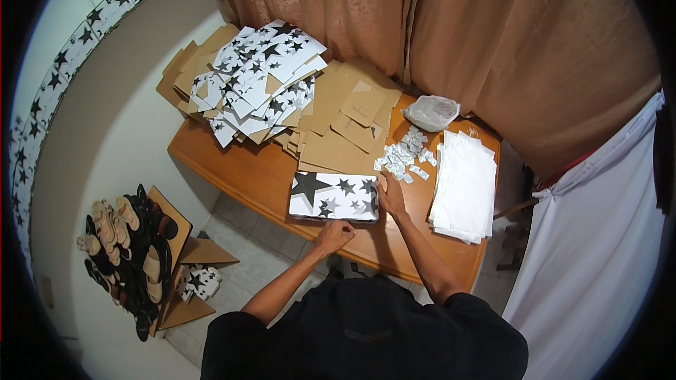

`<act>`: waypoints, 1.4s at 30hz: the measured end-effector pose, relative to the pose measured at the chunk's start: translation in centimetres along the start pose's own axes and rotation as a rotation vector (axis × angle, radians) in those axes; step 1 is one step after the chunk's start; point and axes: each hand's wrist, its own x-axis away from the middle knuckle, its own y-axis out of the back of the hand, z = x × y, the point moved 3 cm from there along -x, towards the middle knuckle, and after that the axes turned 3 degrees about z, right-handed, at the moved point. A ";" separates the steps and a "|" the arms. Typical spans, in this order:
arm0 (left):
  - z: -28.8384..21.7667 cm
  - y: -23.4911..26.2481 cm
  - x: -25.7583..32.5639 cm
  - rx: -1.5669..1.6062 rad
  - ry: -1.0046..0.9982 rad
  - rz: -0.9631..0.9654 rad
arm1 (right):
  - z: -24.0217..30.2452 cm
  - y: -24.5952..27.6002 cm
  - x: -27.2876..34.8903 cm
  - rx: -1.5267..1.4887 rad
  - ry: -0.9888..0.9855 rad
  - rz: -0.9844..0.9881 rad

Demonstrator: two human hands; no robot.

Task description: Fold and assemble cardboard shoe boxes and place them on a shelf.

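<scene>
A closed shoebox [333, 197], white with black and grey stars, lies at the table's near edge, its long side toward me. My right hand [391, 197] is at its right end, the fingers bent against that side. By the box's near long side is my left hand [335, 236], fingers curled in; whatever they may hold is hidden. Just beyond the box's right end lies a heap of small white sachets [407, 153]. To the right is a stack of white paper sheets [463, 186].
Flat brown cardboard pieces [352, 123] and a tall pile of star-printed cardboard [264, 74] cover the table's [239, 165] far left. A clear plastic bag [432, 112] stands near the brown curtain [465, 21]. At lower left is a rack of shoes [130, 253]; a white cloth [591, 232] hangs at right.
</scene>
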 end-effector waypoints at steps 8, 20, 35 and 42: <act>0.6 -10.6 -1.5 0.824 0.191 -0.215 | -2.3 -2.0 -1.1 -0.394 -0.162 0.533; -4.7 -11.2 5.7 0.554 0.037 -1.109 | 0.9 2.4 2.0 -0.282 0.130 0.758; -8.1 -3.8 20.7 0.426 0.162 -1.531 | 17.7 0.4 7.1 -0.533 0.503 0.854; -8.5 3.3 32.2 0.349 0.019 -1.763 | 34.8 1.8 9.9 -0.507 0.816 0.765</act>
